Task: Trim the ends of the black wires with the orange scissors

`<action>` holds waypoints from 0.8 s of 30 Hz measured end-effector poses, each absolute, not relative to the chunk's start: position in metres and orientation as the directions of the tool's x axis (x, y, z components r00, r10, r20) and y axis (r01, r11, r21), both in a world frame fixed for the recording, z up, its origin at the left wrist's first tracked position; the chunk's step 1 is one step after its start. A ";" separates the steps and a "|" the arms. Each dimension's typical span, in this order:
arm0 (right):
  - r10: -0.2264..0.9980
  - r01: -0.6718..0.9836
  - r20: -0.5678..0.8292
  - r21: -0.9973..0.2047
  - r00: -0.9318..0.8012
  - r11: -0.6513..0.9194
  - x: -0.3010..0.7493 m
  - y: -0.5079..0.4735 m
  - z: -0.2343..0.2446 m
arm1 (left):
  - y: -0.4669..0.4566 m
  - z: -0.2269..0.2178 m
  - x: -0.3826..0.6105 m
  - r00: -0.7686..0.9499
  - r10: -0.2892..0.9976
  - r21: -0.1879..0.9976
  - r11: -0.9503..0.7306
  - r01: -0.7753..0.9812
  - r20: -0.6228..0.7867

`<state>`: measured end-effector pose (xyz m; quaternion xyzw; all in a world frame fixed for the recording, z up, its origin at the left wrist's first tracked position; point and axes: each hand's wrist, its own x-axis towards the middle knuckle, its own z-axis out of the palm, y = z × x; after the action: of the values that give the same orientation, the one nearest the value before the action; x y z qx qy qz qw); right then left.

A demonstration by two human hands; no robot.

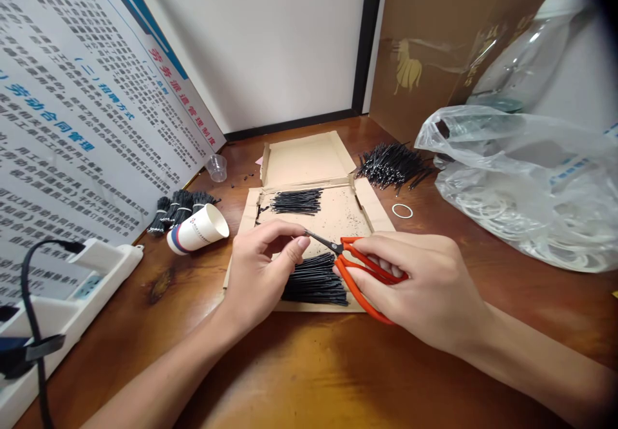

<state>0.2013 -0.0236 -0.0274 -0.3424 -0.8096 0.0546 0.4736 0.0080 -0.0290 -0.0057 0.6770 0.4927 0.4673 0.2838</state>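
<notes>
My right hand (425, 281) grips a pair of scissors (371, 271) with orange-red handles and dark, narrow blades that point left. Their tips meet the fingertips of my left hand (268, 268), whose thumb and forefinger are drawn together; anything held between them is too small or hidden to make out. Beneath my hands lies an opened cardboard box (338, 219). In its near part is a row of short black wires (318, 284), partly covered by my left hand. A smaller row of black wires (297, 201) lies farther back, among dark specks on the cardboard.
A loose heap of black wires (391, 163) sits right of the box, near a white ring (402, 210). Farther right is a clear plastic bag (521, 190) of white rings. Tied black bundles (181, 207), a tipped paper cup (197, 229) and a power strip (96, 287) are left.
</notes>
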 end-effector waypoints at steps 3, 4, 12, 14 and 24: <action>0.602 0.511 0.729 -0.401 -0.326 0.761 0.202 -0.024 -0.027 | -0.029 -0.006 0.008 0.085 0.931 0.840 -0.356 0.409 0.354; 0.601 0.514 0.728 -0.396 -0.329 0.761 0.202 -0.024 -0.027 | -0.029 -0.005 0.007 0.088 0.930 0.838 -0.360 0.410 0.356; 0.615 0.496 0.731 -0.434 -0.294 0.752 0.203 -0.023 -0.025 | -0.028 -0.004 0.007 0.094 0.923 0.833 -0.379 0.403 0.374; 0.620 0.502 0.722 -0.431 -0.307 0.750 0.203 -0.022 -0.024 | -0.028 -0.004 0.007 0.092 0.922 0.831 -0.379 0.407 0.376; 0.610 0.512 0.722 -0.407 -0.327 0.756 0.204 -0.021 -0.025 | -0.028 -0.004 0.004 0.117 0.910 0.782 -0.403 0.475 0.398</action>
<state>0.2037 -0.0214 -0.0247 -0.3451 -0.8128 0.0521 0.4664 0.0042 -0.0281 -0.0043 0.7071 0.4898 0.4489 0.2421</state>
